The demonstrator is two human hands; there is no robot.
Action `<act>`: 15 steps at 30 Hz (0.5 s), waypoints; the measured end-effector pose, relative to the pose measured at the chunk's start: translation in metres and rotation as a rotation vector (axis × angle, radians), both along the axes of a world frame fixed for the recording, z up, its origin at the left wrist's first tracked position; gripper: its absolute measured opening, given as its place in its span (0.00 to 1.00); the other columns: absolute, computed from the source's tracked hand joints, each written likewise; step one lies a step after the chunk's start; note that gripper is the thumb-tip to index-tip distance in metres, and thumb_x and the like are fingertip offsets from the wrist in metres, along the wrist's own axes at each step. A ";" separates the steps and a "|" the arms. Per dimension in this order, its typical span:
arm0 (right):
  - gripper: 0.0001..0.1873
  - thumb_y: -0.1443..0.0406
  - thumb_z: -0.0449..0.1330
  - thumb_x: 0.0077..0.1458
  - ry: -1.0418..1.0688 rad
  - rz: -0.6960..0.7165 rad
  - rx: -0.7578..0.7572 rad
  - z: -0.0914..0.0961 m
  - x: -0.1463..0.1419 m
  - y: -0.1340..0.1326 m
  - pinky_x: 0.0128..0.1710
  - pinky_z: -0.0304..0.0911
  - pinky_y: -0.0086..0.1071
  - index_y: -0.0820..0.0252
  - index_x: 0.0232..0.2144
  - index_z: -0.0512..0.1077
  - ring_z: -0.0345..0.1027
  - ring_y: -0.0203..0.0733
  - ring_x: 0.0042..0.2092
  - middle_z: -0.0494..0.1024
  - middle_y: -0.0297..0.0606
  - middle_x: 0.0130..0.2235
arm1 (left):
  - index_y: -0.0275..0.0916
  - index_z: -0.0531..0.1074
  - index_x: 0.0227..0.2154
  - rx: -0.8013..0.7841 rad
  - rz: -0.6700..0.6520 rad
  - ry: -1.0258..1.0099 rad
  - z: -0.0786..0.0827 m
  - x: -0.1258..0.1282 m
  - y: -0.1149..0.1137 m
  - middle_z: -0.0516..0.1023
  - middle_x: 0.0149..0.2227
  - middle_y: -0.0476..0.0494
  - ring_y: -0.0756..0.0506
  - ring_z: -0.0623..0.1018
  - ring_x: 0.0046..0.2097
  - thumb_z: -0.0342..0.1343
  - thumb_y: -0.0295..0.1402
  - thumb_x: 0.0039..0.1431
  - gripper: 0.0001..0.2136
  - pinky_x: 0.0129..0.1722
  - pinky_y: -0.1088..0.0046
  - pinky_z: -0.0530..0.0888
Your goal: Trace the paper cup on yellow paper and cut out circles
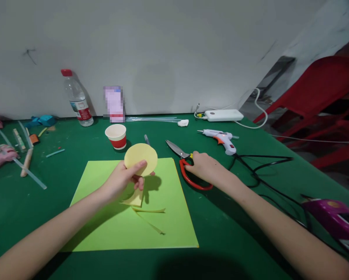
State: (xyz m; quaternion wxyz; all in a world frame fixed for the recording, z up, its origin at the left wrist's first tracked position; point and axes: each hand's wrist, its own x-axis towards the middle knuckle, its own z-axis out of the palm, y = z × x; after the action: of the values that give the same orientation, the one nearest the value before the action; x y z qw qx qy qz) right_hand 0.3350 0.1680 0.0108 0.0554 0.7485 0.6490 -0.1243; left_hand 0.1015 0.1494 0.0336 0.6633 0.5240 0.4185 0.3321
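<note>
Left hand (130, 173): fingers pinching a yellow disc (141, 153), seemingly fully cut, above a green sheet (104, 225) with offcuts (153, 211). Right hand (204, 165): fingers clasping scissors (185, 175) on the desk (218, 221). Sheet looks uncut.

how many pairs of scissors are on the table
1. The red-handled scissors lie just right of the lime-green sheet, their handles partly covered by the right hand. No others show.
</note>
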 end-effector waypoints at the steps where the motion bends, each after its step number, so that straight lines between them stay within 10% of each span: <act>1: 0.13 0.61 0.54 0.58 -0.015 0.013 0.013 0.001 0.001 0.000 0.38 0.66 0.37 0.65 0.42 0.67 0.68 0.38 0.39 0.72 0.39 0.41 | 0.34 0.67 0.36 -0.012 0.002 -0.011 0.001 0.001 -0.001 0.76 0.30 0.41 0.56 0.68 0.17 0.53 0.39 0.55 0.12 0.17 0.80 0.63; 8: 0.12 0.62 0.53 0.56 0.030 0.224 0.255 0.041 -0.010 -0.021 0.34 0.60 0.38 0.66 0.32 0.69 0.67 0.49 0.39 0.73 0.50 0.36 | 0.33 0.66 0.39 -0.023 0.068 -0.071 0.010 0.002 -0.002 0.76 0.31 0.40 0.56 0.68 0.18 0.54 0.38 0.55 0.14 0.18 0.80 0.64; 12: 0.11 0.61 0.50 0.56 0.633 0.714 0.372 0.070 -0.030 -0.086 0.32 0.59 0.31 0.53 0.26 0.70 0.66 0.37 0.33 0.72 0.35 0.27 | 0.31 0.66 0.42 0.006 0.121 -0.093 0.012 -0.001 0.002 0.75 0.30 0.42 0.55 0.68 0.20 0.55 0.36 0.54 0.16 0.20 0.80 0.66; 15: 0.13 0.58 0.49 0.58 0.749 0.767 0.344 0.075 -0.039 -0.139 0.24 0.60 0.28 0.44 0.24 0.70 0.66 0.35 0.30 0.71 0.30 0.25 | 0.32 0.65 0.45 0.016 0.143 -0.101 0.014 -0.003 0.004 0.75 0.27 0.45 0.55 0.68 0.21 0.56 0.35 0.54 0.17 0.21 0.81 0.66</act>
State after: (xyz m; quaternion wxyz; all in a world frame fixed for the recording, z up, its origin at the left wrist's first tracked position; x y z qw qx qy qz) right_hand 0.2962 0.0294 0.0855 -0.2607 0.3620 0.8609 -0.2449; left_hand 0.0982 0.1532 0.0472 0.6538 0.4808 0.4182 0.4080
